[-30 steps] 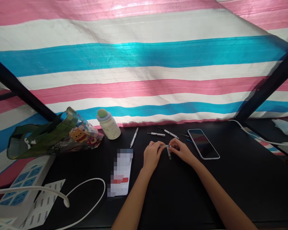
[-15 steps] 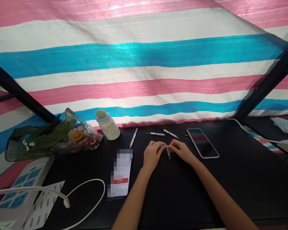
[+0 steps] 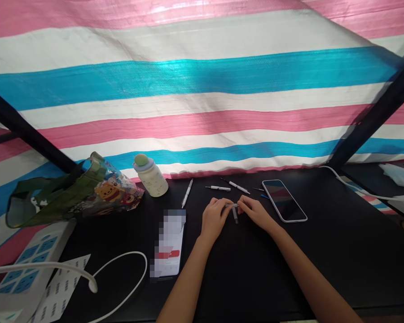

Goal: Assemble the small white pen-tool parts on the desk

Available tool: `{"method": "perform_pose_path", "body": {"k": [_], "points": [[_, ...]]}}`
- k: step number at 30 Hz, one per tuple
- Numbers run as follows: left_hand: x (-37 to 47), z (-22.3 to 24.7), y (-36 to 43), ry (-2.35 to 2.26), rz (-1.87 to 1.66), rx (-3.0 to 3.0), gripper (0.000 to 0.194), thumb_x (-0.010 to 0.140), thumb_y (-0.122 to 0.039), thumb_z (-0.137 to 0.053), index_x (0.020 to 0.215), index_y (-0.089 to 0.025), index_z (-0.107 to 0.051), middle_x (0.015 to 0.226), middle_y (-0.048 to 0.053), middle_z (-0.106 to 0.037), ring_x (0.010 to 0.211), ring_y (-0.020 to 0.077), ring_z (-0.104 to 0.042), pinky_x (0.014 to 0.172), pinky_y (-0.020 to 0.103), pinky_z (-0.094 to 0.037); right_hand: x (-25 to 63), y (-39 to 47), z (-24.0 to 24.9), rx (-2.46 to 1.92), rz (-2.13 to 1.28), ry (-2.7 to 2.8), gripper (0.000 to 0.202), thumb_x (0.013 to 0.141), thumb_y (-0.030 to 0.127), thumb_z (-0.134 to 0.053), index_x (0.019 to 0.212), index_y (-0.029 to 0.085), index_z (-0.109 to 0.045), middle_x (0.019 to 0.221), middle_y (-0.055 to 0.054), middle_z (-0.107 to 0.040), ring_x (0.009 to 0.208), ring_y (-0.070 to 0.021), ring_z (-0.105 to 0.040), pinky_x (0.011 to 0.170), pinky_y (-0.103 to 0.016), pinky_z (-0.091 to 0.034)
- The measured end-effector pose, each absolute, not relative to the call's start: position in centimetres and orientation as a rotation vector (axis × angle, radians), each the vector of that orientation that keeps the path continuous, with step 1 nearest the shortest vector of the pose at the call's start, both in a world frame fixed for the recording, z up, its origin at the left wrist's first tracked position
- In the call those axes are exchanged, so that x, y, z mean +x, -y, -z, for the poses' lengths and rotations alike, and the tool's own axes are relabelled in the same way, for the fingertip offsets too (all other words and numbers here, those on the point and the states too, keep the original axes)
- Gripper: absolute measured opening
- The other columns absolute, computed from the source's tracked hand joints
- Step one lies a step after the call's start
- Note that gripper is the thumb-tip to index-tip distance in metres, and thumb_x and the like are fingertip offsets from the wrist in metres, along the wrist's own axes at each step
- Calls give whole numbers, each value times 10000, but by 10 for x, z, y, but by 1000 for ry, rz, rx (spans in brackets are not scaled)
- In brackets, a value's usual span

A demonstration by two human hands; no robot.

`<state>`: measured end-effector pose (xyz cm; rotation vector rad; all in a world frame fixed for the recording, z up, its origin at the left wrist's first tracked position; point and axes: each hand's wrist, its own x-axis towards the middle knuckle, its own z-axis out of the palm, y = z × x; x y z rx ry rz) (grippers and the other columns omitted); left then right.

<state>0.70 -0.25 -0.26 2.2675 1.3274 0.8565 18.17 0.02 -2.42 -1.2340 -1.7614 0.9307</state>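
Near the middle of the black desk, my left hand point(image 3: 214, 218) and my right hand point(image 3: 255, 211) pinch a thin grey pen part point(image 3: 231, 205) between them, one at each end. Just below it a short grey piece point(image 3: 235, 215) points toward me; whether it touches the held part I cannot tell. Beyond my hands lie a white pen point(image 3: 187, 193), a second white pen point(image 3: 218, 188) and a third one point(image 3: 239, 186). A thin dark piece and a small blue piece point(image 3: 264, 196) rest beside the white-framed phone.
A white-framed phone point(image 3: 284, 201) lies right of my hands, and a lit phone point(image 3: 170, 246) lies left. Farther left are a bottle point(image 3: 152, 177), a green bag point(image 3: 97, 193), a power strip point(image 3: 27, 264), a printed sheet point(image 3: 62, 287) and a white cable point(image 3: 146, 269).
The short grey piece below my fingers has shifted slightly to the left. My hands have hardly moved and keep their pinch on the thin grey part.
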Motion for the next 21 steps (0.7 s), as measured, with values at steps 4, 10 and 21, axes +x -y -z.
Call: {"method": "perform_pose_path", "body": {"k": [4, 10, 21], "points": [[7, 4, 3, -1317, -848, 2286, 183, 899, -284, -424, 963, -256, -594, 913, -19, -629, 893, 139, -516, 777, 245, -425, 182, -2, 28, -1254, -922, 1778, 431, 904, 472, -306, 627, 194, -482, 626, -16, -572, 652, -159, -550, 662, -283, -419], [7, 5, 2, -1391, -888, 2250, 171, 896, -292, -437, 976, -255, -583, 904, -21, -626, 898, 138, -526, 760, 246, -425, 180, 1, 23, -1187, -1024, 1710, 274, 866, 473, -418, 836, 207, -474, 644, 13, -573, 663, -155, -572, 676, -278, -444], [7, 3, 3, -1353, -885, 2245, 158, 879, -276, -462, 962, -255, -596, 906, -18, -625, 884, 133, -533, 758, 240, -436, 181, -2, 27, -1205, -1000, 1728, 410, 896, 500, -318, 683, 199, -497, 627, -20, -587, 657, -163, -559, 663, -293, -447]]}}
